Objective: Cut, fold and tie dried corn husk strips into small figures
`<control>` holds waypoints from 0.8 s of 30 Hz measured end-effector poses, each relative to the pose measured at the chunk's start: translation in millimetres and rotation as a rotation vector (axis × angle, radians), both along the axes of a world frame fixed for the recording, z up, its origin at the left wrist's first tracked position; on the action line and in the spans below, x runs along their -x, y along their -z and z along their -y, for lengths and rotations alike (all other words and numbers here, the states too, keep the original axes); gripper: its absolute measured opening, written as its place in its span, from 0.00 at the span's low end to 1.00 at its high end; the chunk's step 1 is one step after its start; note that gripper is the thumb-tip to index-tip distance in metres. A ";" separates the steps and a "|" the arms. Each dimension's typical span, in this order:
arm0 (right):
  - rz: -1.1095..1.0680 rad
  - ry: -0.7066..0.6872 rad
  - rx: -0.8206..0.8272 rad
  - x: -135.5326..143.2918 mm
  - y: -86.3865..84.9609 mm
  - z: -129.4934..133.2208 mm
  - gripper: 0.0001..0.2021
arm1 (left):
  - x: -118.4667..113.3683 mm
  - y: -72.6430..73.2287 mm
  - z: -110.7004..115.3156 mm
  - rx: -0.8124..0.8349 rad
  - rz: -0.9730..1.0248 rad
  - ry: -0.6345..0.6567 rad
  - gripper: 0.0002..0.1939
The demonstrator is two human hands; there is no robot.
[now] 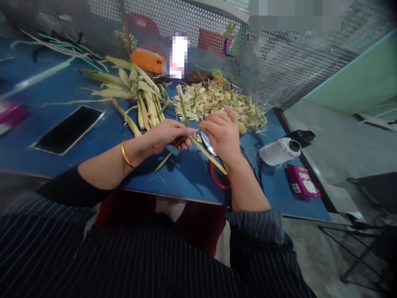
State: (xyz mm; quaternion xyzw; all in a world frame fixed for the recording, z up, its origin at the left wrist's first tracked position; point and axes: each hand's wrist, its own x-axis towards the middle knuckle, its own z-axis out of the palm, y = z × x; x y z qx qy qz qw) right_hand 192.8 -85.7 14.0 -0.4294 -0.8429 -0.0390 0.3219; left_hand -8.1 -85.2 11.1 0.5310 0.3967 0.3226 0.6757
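Between thumb and fingers, my left hand (169, 135) pinches the crossing of several narrow corn husk strips (208, 155). One strip points up and away, one down to the left, one down to the right. My right hand (223, 134) is closed at thumb and index finger on a thin end of husk beside that crossing; its other fingers are raised. Under the right hand lies a pair of scissors (221, 181) with red handles, partly hidden by the hand and a strip. Just beyond my left hand is a bundle of corn husks (150, 105).
A heap of husk scraps (214, 101) lies at the back before a perforated metal panel (198, 20). On the left is a dark phone (70, 129). Thread spools (277, 152) and a magenta packet (302, 182) sit at the right of the blue table (182, 182). An orange package (147, 61) stands behind.
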 end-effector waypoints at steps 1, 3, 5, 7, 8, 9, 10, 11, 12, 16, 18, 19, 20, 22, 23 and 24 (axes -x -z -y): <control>-0.065 0.037 -0.018 -0.8 0.3 -1.1 0.10 | -0.1 0.1 -0.8 0.011 0.035 -0.025 0.12; -0.282 0.129 -0.047 -5.1 2.2 -5.0 0.11 | 0.2 0.1 -3.1 0.039 0.127 -0.078 0.14; -0.589 0.202 -0.003 -10.7 6.6 -10.6 0.13 | 1.0 -0.6 -5.7 0.063 0.223 -0.128 0.16; -0.910 0.206 0.212 -12.6 12.7 -15.1 0.12 | 1.6 -1.7 -7.8 0.071 0.298 -0.167 0.15; -1.030 0.177 0.383 -10.8 15.7 -15.7 0.12 | 1.7 -2.3 -8.4 0.066 0.327 -0.184 0.14; -1.103 0.130 0.557 -7.0 18.3 -14.9 0.13 | 1.5 -2.6 -8.7 0.055 0.353 -0.201 0.13; -1.133 0.078 0.703 -1.4 20.5 -12.6 0.13 | 1.1 -2.6 -8.9 0.044 0.373 -0.213 0.12; -1.111 0.007 0.820 5.6 22.0 -9.0 0.13 | 0.5 -2.2 -8.8 0.032 0.391 -0.221 0.11; -1.046 -0.091 0.918 13.3 23.1 -4.5 0.14 | -0.3 -1.2 -8.7 0.016 0.407 -0.227 0.11; -0.841 -0.189 0.798 38.0 23.9 13.8 0.15 | -5.1 6.1 -7.7 -0.058 0.408 -0.166 0.12; -0.727 -0.134 0.669 42.3 23.1 19.3 0.16 | -7.8 9.7 -6.7 -0.079 0.392 -0.136 0.13; -0.681 -0.109 0.627 42.8 22.6 21.0 0.17 | -9.1 11.0 -6.1 -0.083 0.389 -0.136 0.12; -0.642 -0.093 0.600 42.6 21.9 22.1 0.17 | -10.3 11.8 -5.3 -0.084 0.388 -0.151 0.12; -0.578 -0.086 0.570 41.4 20.5 23.2 0.17 | -12.2 12.1 -4.0 -0.073 0.387 -0.201 0.10; -0.555 -0.091 0.561 40.9 19.9 23.4 0.17 | -12.9 11.8 -3.5 -0.060 0.388 -0.231 0.09; -0.538 -0.097 0.554 40.7 19.3 23.4 0.17 | -13.6 11.5 -3.2 -0.047 0.389 -0.257 0.08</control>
